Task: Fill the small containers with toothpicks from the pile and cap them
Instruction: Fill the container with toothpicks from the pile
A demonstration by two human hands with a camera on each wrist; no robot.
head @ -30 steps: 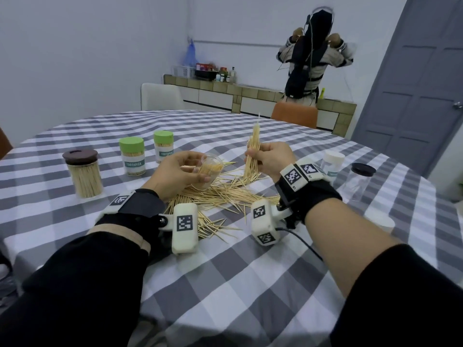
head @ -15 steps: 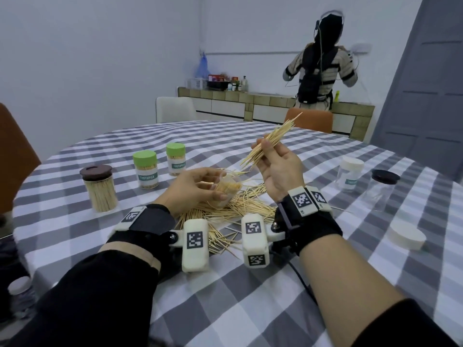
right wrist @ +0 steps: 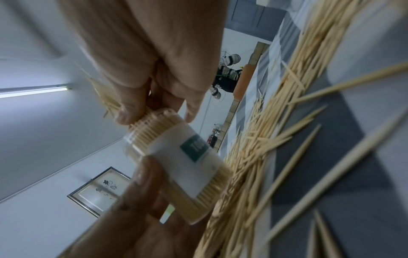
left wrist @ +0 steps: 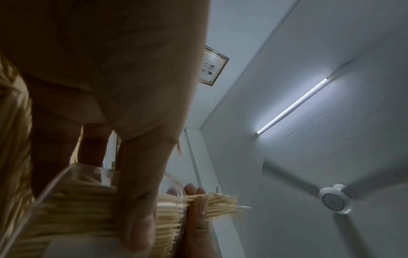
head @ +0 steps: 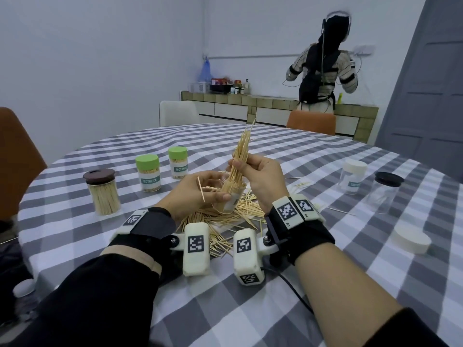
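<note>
We see the checked table point(head: 250, 309) with the pile of toothpicks point(head: 225, 221) in front of us. Above the pile our left hand point(head: 193, 196) curls round a small clear jar point(head: 229, 196), mouth tilted up and away. Our right hand point(head: 263, 176) pinches a bundle of toothpicks point(head: 241, 151), long axis near upright, lower ends in the jar's mouth.

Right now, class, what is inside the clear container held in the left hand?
Toothpicks packed lengthwise fill the clear container, and the right hand feeds a bundle into its mouth. Its white label and the left hand hide its middle and base.
</note>
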